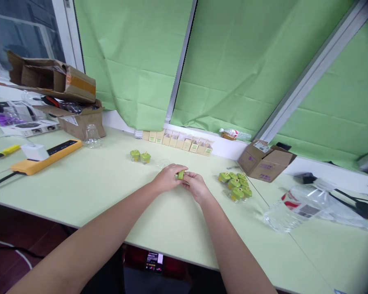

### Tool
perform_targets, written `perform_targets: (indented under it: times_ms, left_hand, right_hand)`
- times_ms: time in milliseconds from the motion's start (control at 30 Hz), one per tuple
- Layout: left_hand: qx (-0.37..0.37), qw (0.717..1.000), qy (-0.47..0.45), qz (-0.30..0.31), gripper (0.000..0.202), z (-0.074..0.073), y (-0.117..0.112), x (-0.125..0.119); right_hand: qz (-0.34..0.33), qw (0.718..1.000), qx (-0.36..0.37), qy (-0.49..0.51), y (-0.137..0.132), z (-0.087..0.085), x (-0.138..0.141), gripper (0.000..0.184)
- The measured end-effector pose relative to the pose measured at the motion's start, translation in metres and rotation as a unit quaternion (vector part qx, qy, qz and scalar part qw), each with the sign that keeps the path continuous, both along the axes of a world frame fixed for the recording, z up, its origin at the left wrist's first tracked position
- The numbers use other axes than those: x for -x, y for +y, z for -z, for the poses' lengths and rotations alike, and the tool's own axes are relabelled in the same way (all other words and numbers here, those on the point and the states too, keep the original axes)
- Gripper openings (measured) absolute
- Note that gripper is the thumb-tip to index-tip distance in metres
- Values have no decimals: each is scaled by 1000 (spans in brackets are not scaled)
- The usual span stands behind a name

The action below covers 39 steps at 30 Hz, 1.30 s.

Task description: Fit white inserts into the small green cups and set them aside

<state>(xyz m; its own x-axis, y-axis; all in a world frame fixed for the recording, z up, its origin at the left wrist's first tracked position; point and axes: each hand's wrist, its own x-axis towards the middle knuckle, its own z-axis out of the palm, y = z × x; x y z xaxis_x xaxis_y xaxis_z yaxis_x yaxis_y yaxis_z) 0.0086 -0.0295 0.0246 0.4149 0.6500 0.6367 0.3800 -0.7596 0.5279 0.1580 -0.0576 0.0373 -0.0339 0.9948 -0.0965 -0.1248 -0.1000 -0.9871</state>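
Observation:
Over the middle of the table, my left hand (169, 177) and my right hand (196, 185) meet around a small green lid-like piece (180, 175). The fingers of both are closed on it and hide much of its shape. Just beyond my left hand lies a small clear plastic cup (163, 163). Farther left stand two little clear containers with green tops (140, 156). To the right of my right hand is a cluster of several similar green-topped containers (236, 185), with small pale loops on top.
Small cardboard boxes (180, 143) line the back edge. An opened carton (265, 161) and a large clear bottle (300, 204) stand at right. At left are a yellow power strip (46, 157), a clear jar (92, 136) and stacked cartons (79, 122). A phone (154, 261) glows below the table edge.

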Motion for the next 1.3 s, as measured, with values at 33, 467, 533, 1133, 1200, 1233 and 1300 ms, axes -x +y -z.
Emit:
perform_targets:
  times_ms: [33, 467, 533, 1133, 1200, 1233, 1300]
  left_hand:
    - [-5, 1000, 3, 1, 48, 0, 0, 0]
    - [-75, 996, 57, 6, 37, -6, -5, 1]
    - [-69, 996, 50, 2, 37, -7, -6, 0]
    - [56, 997, -57, -2, 45, -2, 8, 3]
    - [83, 994, -72, -27, 45, 2, 13, 8]
    - [98, 991, -80, -42, 46, 4, 16, 11]
    - [122, 986, -93, -65, 48, 6, 20, 15]
  right_hand:
    - [-2, 1000, 0, -1, 0, 0, 0, 18]
    - [22, 996, -75, -35, 1, 1, 0, 15]
    - [22, 997, -77, -21, 1, 0, 0, 15]
    - [36, 995, -88, -22, 2, -7, 0, 20]
    - [68, 994, -84, 7, 3, -10, -4, 21]
    - [86, 992, -83, 27, 3, -11, -6, 20]
    - [119, 988, -75, 66, 4, -13, -9, 15]
